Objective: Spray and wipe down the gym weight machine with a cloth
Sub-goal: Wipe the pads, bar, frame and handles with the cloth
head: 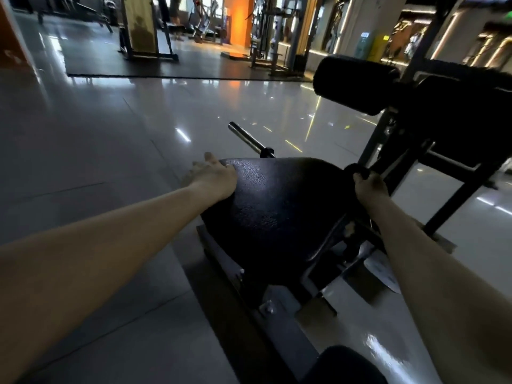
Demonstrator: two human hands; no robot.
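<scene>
The weight machine's black leather seat pad [277, 206] fills the middle of the head view, mounted on a dark metal frame [279, 322]. My left hand [213, 176] rests on the pad's left edge with fingers extended over the side. My right hand [370, 185] is at the pad's right edge, fingers curled round something small and dark [357, 170]; it is too dim to tell whether that is a cloth or a machine part. No spray bottle is visible.
A black roller pad [354, 84] and upright frame [415, 151] stand at the right. A chrome bar [249, 139] juts out beyond the seat. Glossy tiled floor [110, 151] spreads left. Other gym machines [144, 31] stand far back on a dark mat.
</scene>
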